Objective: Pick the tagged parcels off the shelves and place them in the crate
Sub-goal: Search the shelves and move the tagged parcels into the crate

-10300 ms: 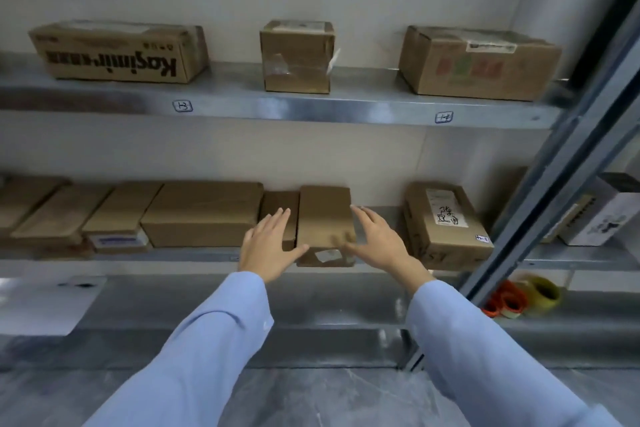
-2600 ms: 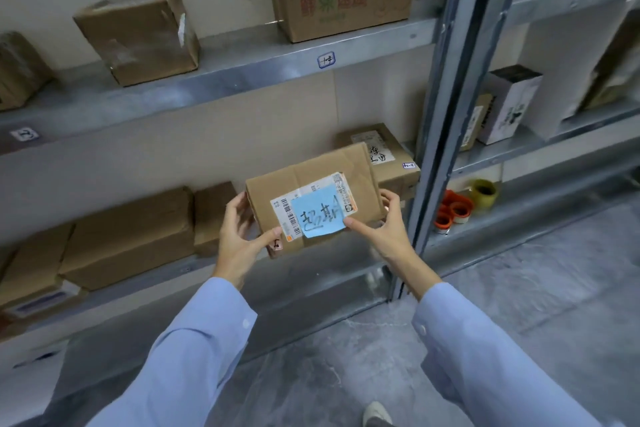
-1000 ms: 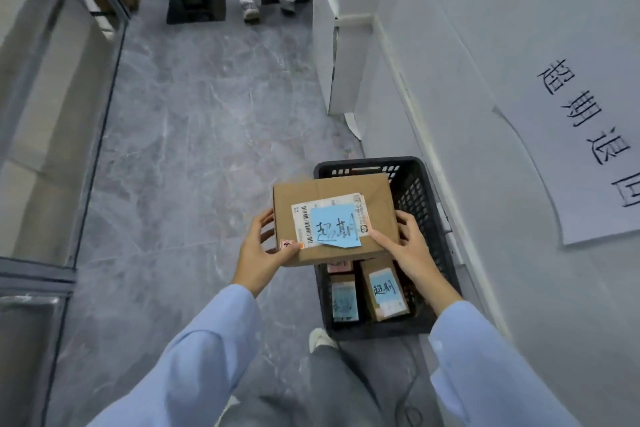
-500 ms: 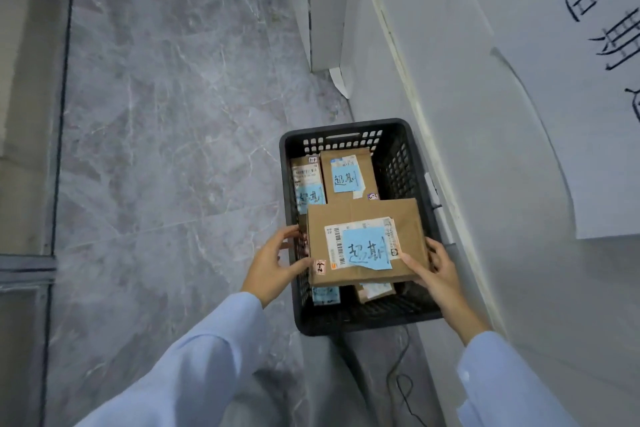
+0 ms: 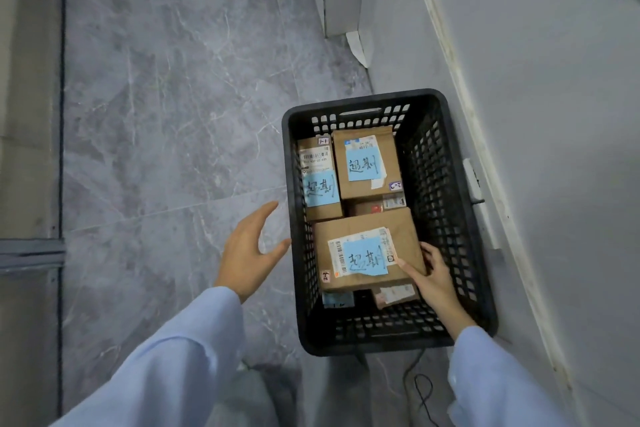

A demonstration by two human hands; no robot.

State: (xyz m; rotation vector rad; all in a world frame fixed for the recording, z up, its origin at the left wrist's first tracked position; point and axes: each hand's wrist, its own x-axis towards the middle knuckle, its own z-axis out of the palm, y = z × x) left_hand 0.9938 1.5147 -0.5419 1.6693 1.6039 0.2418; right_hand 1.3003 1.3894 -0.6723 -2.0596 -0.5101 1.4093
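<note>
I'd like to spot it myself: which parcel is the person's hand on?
Find the black crate on the grey floor by the wall. At its near end lies a brown parcel held by the right hand. Unlike its neighbours, it is the widest and lies crosswise on top.

The one head-worn view looks steeply down, close above the crate on the floor.
</note>
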